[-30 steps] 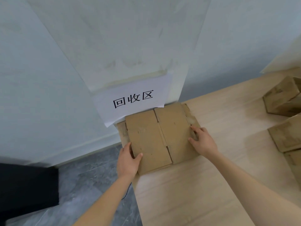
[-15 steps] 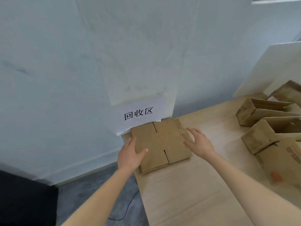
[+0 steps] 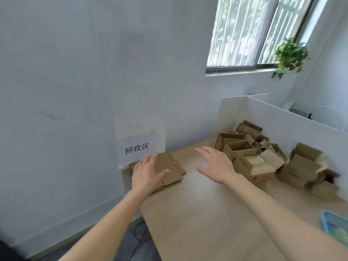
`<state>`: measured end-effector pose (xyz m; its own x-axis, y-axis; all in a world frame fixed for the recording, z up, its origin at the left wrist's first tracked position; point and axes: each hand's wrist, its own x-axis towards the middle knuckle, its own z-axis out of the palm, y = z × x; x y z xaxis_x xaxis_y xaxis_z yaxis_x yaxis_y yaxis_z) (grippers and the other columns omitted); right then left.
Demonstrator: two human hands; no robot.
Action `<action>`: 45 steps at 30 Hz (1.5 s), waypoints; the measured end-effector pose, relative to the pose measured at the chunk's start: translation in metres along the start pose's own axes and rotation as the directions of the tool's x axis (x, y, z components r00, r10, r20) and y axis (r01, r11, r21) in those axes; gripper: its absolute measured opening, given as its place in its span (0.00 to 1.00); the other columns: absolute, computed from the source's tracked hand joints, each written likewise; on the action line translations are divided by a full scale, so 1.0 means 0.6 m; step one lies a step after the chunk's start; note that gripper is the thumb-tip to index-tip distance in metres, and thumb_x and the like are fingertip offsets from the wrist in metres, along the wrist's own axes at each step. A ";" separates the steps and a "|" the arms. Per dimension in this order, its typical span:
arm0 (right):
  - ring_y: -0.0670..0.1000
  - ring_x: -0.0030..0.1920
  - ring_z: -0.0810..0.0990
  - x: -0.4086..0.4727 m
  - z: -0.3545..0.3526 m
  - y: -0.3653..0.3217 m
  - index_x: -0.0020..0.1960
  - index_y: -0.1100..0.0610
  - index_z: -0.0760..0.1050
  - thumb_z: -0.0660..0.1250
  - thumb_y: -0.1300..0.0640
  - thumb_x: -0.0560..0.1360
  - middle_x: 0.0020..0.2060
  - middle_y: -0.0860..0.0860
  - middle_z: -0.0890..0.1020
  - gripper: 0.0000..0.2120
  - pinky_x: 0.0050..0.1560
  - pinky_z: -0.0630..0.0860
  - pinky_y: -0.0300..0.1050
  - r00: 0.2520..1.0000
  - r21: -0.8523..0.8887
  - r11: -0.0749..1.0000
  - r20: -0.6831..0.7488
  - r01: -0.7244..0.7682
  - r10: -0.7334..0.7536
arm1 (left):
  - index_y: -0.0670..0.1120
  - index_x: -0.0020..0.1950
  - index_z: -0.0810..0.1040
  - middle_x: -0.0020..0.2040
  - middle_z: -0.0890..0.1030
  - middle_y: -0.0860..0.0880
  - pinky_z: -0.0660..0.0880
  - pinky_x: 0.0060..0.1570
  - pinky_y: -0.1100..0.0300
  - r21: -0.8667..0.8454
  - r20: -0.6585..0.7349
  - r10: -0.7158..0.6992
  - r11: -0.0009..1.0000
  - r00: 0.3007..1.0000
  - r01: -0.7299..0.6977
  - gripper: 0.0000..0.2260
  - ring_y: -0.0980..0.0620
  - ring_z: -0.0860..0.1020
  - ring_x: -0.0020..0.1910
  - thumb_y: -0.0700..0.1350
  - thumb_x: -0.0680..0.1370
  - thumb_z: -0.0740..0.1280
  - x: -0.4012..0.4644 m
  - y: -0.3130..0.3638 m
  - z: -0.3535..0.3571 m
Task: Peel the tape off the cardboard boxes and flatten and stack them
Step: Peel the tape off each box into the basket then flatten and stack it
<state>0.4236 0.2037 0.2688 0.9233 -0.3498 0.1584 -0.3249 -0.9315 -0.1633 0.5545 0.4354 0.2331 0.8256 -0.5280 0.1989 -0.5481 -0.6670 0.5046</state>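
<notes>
A stack of flattened cardboard boxes [image 3: 170,170] lies at the far left corner of the light wooden table [image 3: 207,213], pushed up against the white wall. Just above the stack, a white paper sign [image 3: 138,149] is fixed to the wall and carries three black Chinese characters, "回收区". The left hand [image 3: 146,175] is spread over the near left part of the stack, fingers straight and apart, thumb pointing right, gripping nothing; whether the palm actually touches the cardboard cannot be told. The right hand [image 3: 216,164] is over bare tabletop between the stack and the unflattened boxes, fingers extended and relaxed, holding nothing. To its right sits a loose pile of open cardboard boxes [image 3: 263,157], their flaps standing up at odd angles; some bear dark printed marks on their sides, too small and blurred to read. The pile is bounded behind and to the right by a white partition board [image 3: 282,121]. A small paper label sits on the wall behind the partition, its writing illegible. At the right edge of the table the corner of a blue basket [image 3: 333,223] shows. A window [image 3: 254,31] with vertical bars is set high in the wall, and a green leafy plant [image 3: 290,55] hangs beside it. A dark cable [image 3: 137,236] lies on the grey floor below the table's left edge.
</notes>
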 end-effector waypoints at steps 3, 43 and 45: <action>0.48 0.77 0.63 -0.069 -0.085 0.024 0.79 0.42 0.60 0.64 0.38 0.77 0.77 0.44 0.65 0.33 0.77 0.59 0.51 0.999 -0.054 0.998 -0.047 -0.022 0.020 | 0.53 0.82 0.60 0.81 0.62 0.50 0.56 0.76 0.53 0.011 -0.010 0.092 0.996 0.996 -0.092 0.37 0.50 0.60 0.79 0.65 0.77 0.68 -0.032 0.088 -0.030; 0.50 0.73 0.69 -0.812 -0.447 0.948 0.79 0.44 0.61 0.66 0.37 0.76 0.75 0.45 0.68 0.34 0.71 0.67 0.52 0.862 -0.076 0.868 -0.187 -0.491 0.471 | 0.55 0.82 0.59 0.82 0.61 0.49 0.58 0.78 0.48 -0.085 0.131 0.499 0.867 0.857 -0.492 0.36 0.47 0.60 0.80 0.63 0.78 0.68 -0.305 1.136 0.348; 0.50 0.73 0.69 -0.792 -0.444 0.973 0.79 0.45 0.62 0.66 0.38 0.77 0.75 0.45 0.68 0.34 0.72 0.67 0.51 0.869 -0.074 0.875 -0.182 -0.479 0.461 | 0.55 0.82 0.59 0.82 0.61 0.49 0.60 0.78 0.48 -0.080 0.139 0.489 0.872 0.861 -0.482 0.36 0.47 0.61 0.80 0.62 0.78 0.68 -0.285 1.135 0.373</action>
<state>-0.2594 -0.2000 0.3574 0.6153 -0.7511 0.2393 -0.7418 -0.6544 -0.1465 0.0097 -0.0462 0.3547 0.4245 -0.8538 0.3014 -0.8656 -0.2850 0.4117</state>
